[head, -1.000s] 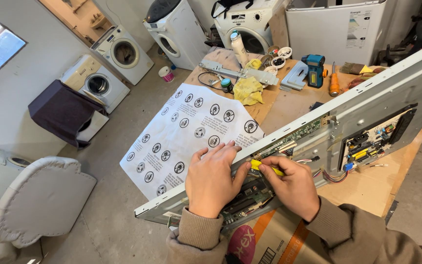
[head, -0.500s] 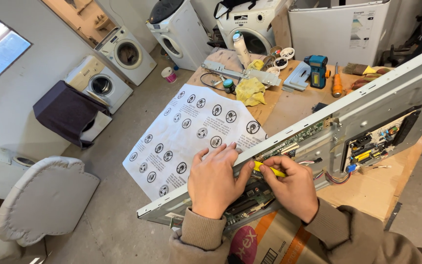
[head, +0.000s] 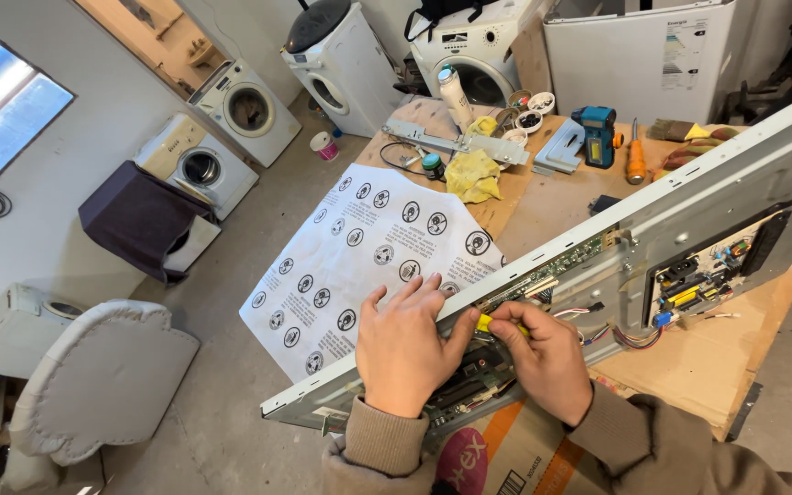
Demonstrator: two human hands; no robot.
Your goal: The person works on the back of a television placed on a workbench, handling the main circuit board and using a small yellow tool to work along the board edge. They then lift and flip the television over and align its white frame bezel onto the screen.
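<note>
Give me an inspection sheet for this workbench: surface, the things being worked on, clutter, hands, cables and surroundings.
Surface: wooden workbench, partly covered by cardboard.
Job's things: long grey metal panel with exposed circuit boards; yellow-handled tool; white sheet printed with round symbols.
Clutter: yellow rag, blue drill, orange screwdriver, spray bottle, small bowls.
Hands: left hand flat on the panel's edge; right hand pinches the tool.
Cables: coloured wire bundle; black cord.
Surroundings: several washing machines, concrete floor.

Left hand (head: 405,348) flat on grey panel (head: 735,192); right hand (head: 547,357) pinching yellow-handled tool (head: 488,323) at circuit board (head: 552,272); worktop (head: 543,206) beneath.
</note>
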